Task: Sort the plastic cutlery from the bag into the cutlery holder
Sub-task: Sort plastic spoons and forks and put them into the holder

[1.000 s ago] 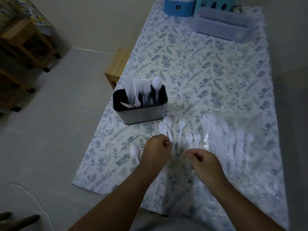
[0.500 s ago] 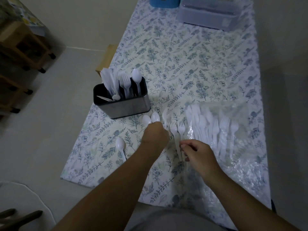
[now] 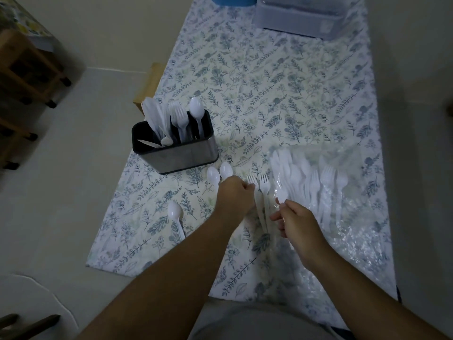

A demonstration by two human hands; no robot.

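The steel cutlery holder point(image 3: 176, 157) stands at the table's left edge with knives, forks and a spoon upright in it. Two white spoons point(image 3: 213, 176) lie just in front of it, their handles running under my left hand point(image 3: 234, 196), whose fingers are curled shut over them. Two white forks point(image 3: 264, 186) lie side by side between my hands. My right hand point(image 3: 297, 223) pinches a thin white cutlery handle; its head is hidden. The clear bag point(image 3: 343, 212) with several white pieces lies flat to the right. A single spoon point(image 3: 175, 213) rests further left.
The floral tablecloth point(image 3: 269, 94) covers the table, with a grey lidded box point(image 3: 299, 18) and a blue container at the far end. A wooden stool point(image 3: 149, 87) stands past the left edge, and a wooden trolley point(image 3: 29, 69) is on the floor at left.
My left hand has slid forward over the spoon handles. My right hand has drawn back to the right, away from the forks, pinching a white piece. The view has tilted down.
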